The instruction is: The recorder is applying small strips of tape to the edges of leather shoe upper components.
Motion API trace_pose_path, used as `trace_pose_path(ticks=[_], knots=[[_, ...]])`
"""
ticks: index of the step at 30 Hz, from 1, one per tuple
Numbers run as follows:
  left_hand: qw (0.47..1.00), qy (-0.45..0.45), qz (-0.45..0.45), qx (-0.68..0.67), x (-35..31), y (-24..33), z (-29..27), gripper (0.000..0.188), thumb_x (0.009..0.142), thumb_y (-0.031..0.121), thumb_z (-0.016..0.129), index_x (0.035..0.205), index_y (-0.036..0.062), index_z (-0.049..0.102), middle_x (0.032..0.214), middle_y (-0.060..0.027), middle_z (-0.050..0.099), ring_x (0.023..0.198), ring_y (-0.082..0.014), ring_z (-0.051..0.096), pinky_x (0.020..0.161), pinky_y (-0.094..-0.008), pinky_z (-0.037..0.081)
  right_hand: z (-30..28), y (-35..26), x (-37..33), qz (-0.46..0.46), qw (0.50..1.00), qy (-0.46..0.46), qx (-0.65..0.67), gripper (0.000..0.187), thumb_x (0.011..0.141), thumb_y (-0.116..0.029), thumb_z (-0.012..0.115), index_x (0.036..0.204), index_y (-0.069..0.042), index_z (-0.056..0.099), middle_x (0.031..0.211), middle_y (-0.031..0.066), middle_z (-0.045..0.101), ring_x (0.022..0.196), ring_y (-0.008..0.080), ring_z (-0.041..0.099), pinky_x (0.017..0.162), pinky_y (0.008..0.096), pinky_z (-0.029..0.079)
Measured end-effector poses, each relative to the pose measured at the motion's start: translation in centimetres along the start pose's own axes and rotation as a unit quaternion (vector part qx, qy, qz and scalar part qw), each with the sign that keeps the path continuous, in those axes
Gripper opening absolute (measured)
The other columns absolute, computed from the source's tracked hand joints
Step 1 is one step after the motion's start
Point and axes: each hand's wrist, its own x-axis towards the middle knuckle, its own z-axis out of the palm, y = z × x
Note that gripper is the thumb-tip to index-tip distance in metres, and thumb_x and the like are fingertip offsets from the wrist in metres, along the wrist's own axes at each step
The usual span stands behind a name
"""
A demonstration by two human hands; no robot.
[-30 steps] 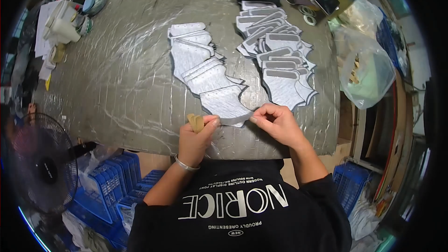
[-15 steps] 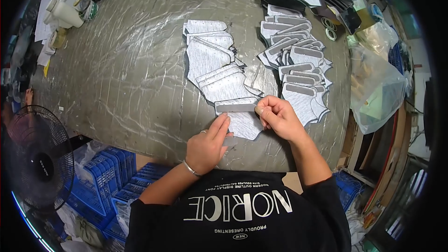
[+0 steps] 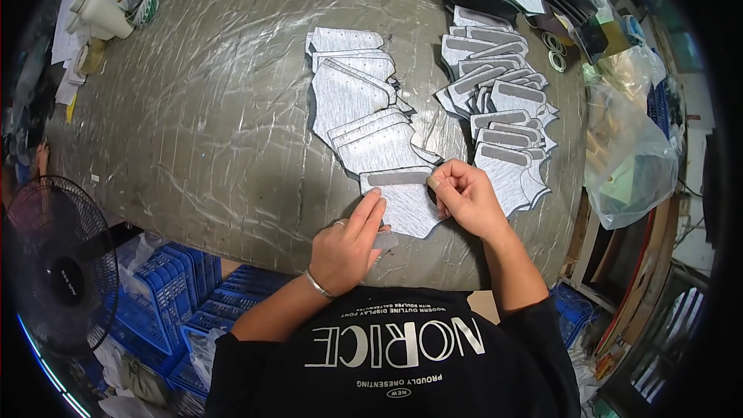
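A light grey fabric piece [image 3: 406, 213] with a jagged lower edge lies at the near end of an overlapping row of similar fabric pieces [image 3: 352, 93]. A dark grey strip [image 3: 398, 177] runs along its top edge. My right hand [image 3: 468, 197] is closed, thumb and forefinger pinched at the strip's right end. My left hand [image 3: 346, 244] lies flat, its straightened fingertips resting on the fabric piece's left side just below the strip. A small translucent scrap [image 3: 386, 241] sticks out beside my left thumb; whether the thumb touches it is unclear.
To the right, overlapping fabric pieces [image 3: 503, 135] bear grey strips. Rings of tape [image 3: 556, 54] and clear plastic bags [image 3: 631, 174] sit at the table's right side. A white container [image 3: 104, 15] stands far left. Blue crates [image 3: 166, 286] and a black fan [image 3: 62, 267] are below left.
The grey strip now sits closer along the fabric piece's top edge, its right end still at my right fingertips. Both hands keep nearly the same places; the whole view has shifted slightly.
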Motion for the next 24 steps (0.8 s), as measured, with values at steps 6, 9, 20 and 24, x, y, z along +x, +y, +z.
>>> trace_pose_path(ticks=[6,9,20,24], knots=[[1.0,-0.016,0.002,-0.001,0.2,0.1,-0.3,0.069,0.057,0.013,0.079,0.122,0.0046,0.059,0.142,-0.0101,0.049,0.062,-0.0215,0.063,0.058,-0.0286,0.05,0.1,0.0,0.2,0.007,1.0,0.004,-0.007,0.014,0.095,-0.012,0.059,0.086,-0.001,0.057,0.062,-0.0015,0.055,0.051,0.0038,0.048,0.046,0.0211,0.04],[0.999,-0.035,-0.002,-0.006,0.2,0.1,-0.3,0.07,0.056,0.013,0.079,0.122,0.0046,0.058,0.144,-0.0114,0.046,0.061,-0.0217,0.062,0.057,-0.0291,0.05,0.0,0.0,0.2,0.009,1.0,0.005,-0.005,0.014,0.094,-0.012,0.059,0.086,0.0,0.057,0.063,-0.0022,0.054,0.051,0.0031,0.047,0.046,0.0207,0.039],[1.0,-0.023,0.003,0.013,0.4,0.3,0.2,0.069,0.058,0.015,0.078,0.122,0.003,0.056,0.143,-0.0135,0.047,0.058,-0.0208,0.062,0.054,-0.0285,0.05,0.8,1.1,0.8,-0.009,0.991,0.093,-0.096,0.016,0.085,-0.011,0.067,0.075,0.0,0.06,0.055,-0.001,0.054,0.05,0.0043,0.046,0.046,0.0248,0.038],[1.0,-0.026,-0.003,0.018,0.4,0.5,0.0,0.07,0.059,0.015,0.078,0.123,0.003,0.055,0.143,-0.0128,0.048,0.058,-0.0209,0.061,0.054,-0.0286,0.05,1.4,0.3,0.5,-0.051,0.973,0.141,-0.176,0.021,0.083,-0.014,0.069,0.071,0.0,0.061,0.055,0.0075,0.058,0.047,0.0143,0.054,0.047,0.0303,0.043]])
